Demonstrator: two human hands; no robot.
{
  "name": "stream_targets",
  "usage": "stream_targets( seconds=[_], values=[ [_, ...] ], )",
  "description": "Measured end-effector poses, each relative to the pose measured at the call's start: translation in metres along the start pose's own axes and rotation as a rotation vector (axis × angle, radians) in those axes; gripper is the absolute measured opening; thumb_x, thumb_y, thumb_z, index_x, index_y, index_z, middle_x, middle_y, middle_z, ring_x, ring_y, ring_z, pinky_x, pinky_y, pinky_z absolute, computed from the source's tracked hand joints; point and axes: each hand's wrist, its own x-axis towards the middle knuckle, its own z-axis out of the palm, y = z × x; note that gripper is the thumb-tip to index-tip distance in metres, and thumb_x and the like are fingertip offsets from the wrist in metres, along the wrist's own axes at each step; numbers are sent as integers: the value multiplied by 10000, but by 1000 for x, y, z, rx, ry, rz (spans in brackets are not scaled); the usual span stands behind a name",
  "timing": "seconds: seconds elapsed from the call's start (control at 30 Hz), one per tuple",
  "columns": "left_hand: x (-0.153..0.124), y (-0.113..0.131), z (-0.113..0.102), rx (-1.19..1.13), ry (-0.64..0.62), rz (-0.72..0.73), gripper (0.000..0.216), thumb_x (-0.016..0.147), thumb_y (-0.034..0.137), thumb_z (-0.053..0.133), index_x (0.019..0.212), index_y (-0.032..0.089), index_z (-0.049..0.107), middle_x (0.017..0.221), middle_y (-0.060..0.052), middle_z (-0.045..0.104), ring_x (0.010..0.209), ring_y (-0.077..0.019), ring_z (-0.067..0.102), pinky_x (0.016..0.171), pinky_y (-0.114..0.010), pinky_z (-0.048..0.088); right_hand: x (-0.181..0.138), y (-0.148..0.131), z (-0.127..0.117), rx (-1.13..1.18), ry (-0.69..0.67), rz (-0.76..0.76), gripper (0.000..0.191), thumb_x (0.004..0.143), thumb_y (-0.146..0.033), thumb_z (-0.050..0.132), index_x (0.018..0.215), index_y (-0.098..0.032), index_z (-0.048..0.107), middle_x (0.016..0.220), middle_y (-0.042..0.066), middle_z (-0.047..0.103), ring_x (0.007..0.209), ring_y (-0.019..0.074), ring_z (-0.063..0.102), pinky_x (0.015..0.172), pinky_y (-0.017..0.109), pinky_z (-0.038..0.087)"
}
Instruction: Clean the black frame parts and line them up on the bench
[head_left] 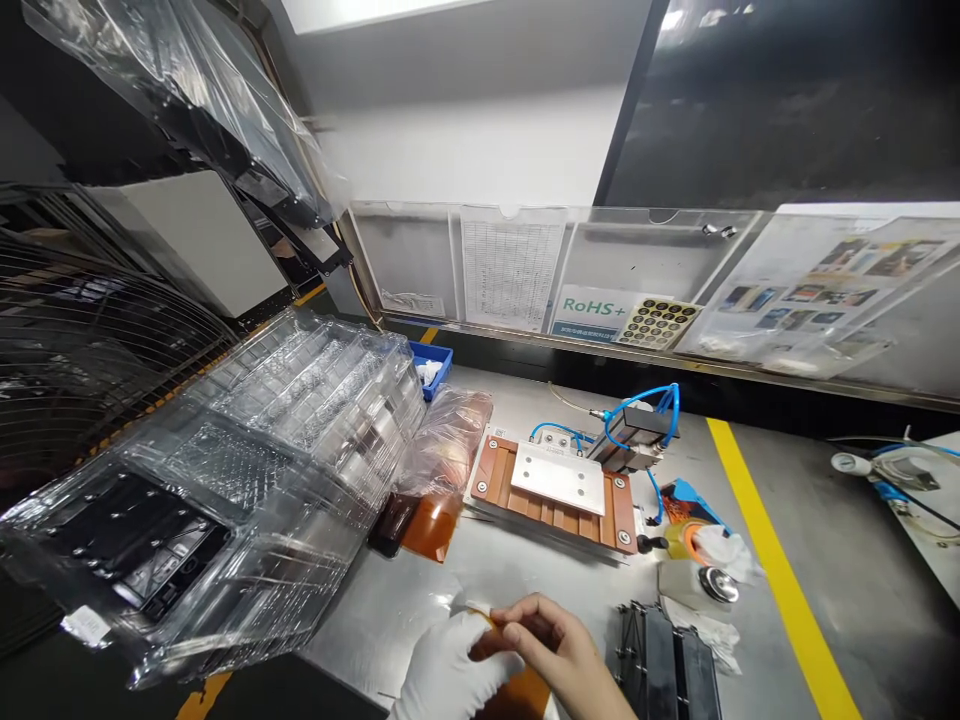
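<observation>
At the bottom centre, my left hand [444, 665] wears a white glove and is closed on an orange translucent film [521, 698]. My right hand [561, 648], bare, pinches the upper edge of that same film beside the left fingertips. Part of the film is hidden behind the fingers and cut off by the frame's edge. Another orange film [433, 530] lies flat on the metal bench, next to a dark phone-like object [394, 525]. Beyond my hands stands a brown fixture [491, 480] with a white metal plate [559, 478] on top.
Stacked clear plastic trays [300, 430] fill the left side. A pneumatic cylinder with blue hoses [637, 435] adjoins the fixture. Right of it are tape rolls [682, 540], a bottle with a metal lid [694, 585] and black parts [667, 660]. Yellow tape [780, 560] crosses the bench.
</observation>
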Motion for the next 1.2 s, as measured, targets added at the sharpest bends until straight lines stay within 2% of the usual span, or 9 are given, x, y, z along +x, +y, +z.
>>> stream_targets(
  seconds=[0.13,0.33,0.5,0.67,0.8,0.9,1.03,1.1,1.2],
  values=[
    [-1,2,0,130,-28,-4,110,747,300,647,722,206,699,706,11,642,703,-162,572,645,-267,388,0,-3,-10,-11,19,70,376,772,-560,760,815,-187,732,921,103,789,962,304,725,887,415,534],
    [-6,6,-2,61,86,-88,259,741,389,665,609,210,533,647,20,572,649,-148,529,632,-264,394,2,3,-14,198,431,41,458,659,-651,794,807,-221,737,978,78,780,1018,290,701,928,404,542],
    [-10,-15,-25,-46,162,-20,370,773,551,658,668,202,590,653,-10,644,632,-152,573,617,-255,438,-13,-5,-54,464,778,-9,470,492,-537,923,831,-252,766,956,24,788,959,238,719,835,307,600],
    [6,-52,-34,-72,293,-138,493,731,707,576,694,218,520,581,30,573,545,-142,531,538,-261,446,-32,-28,-90,603,1004,-190,307,664,-432,864,880,-241,758,903,-12,778,811,152,711,730,218,600],
    [31,-81,-33,94,246,-194,353,783,565,533,682,227,512,581,26,567,565,-168,560,576,-289,466,-39,-40,-106,554,1073,-296,253,767,-449,782,925,-257,740,960,-41,759,864,120,688,802,197,564],
    [47,-94,-43,253,278,-187,235,725,377,618,867,192,650,908,-77,710,893,-276,653,872,-402,477,-42,-41,-117,325,1062,-280,368,723,-541,782,938,-247,724,994,-11,755,939,176,684,841,265,570],
    [59,-74,-53,339,294,-90,640,727,231,573,1356,121,533,1472,-178,475,1355,-351,409,1159,-491,217,-39,-39,-112,-125,805,-103,479,624,-642,800,809,-210,710,818,36,751,795,244,699,722,318,592],
    [62,-47,-50,293,178,-26,533,812,282,509,1318,137,589,1370,-152,584,1254,-303,520,1129,-440,304,-30,-41,-98,-252,532,-15,464,698,-666,734,774,-212,685,740,40,734,719,233,697,681,315,582],
    [63,1,-37,157,-103,32,375,834,395,529,1083,208,736,1055,-57,757,956,-213,679,847,-285,520,-12,-47,-72,-377,223,74,480,799,-682,614,789,-203,640,681,51,722,650,219,692,640,318,558]
  ],
)
